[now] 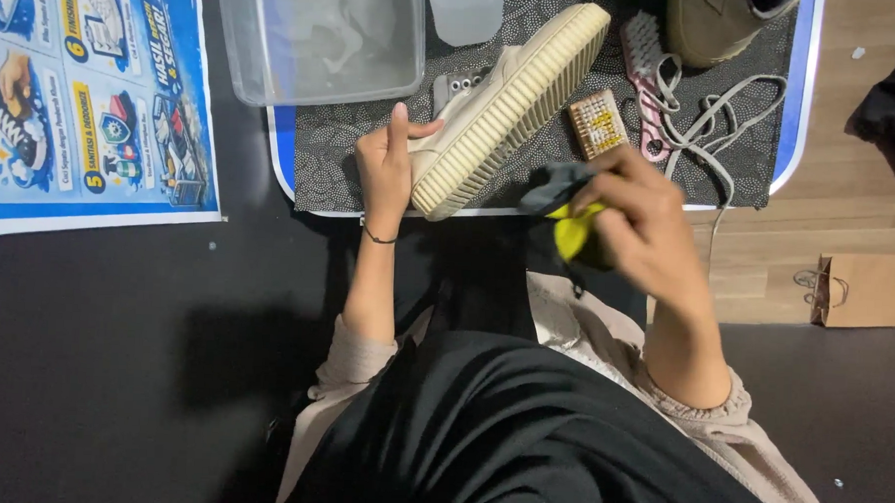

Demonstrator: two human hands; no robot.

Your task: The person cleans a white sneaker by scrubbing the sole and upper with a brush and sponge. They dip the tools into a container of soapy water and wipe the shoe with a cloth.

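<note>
Beige shoe (507,100) lay tipped on its side, ribbed sole facing up and right, on a dark speckled mat (342,149) at the far edge of the black worktop (117,349). Left hand (386,170) gripped the shoe at the heel end — fingers curled round the upper, thumb pointing up along it. Right hand (637,223) sat just beside the sole, fingers pinched on a bunched cloth (568,211), grey on top, yellow below; whether the cloth touched the sole could not be told.

On the mat behind the shoe: a clear plastic tub (321,39), a small wood-backed brush (598,123), a pink-handled brush (644,75) just right of it, and loose grey laces (715,117). A second shoe (718,23) showed at the top edge — mostly cut off. Printed poster (86,90) lay far left on the worktop. Brown paper bag (863,291) stood on the wooden floor (858,147) at right.
</note>
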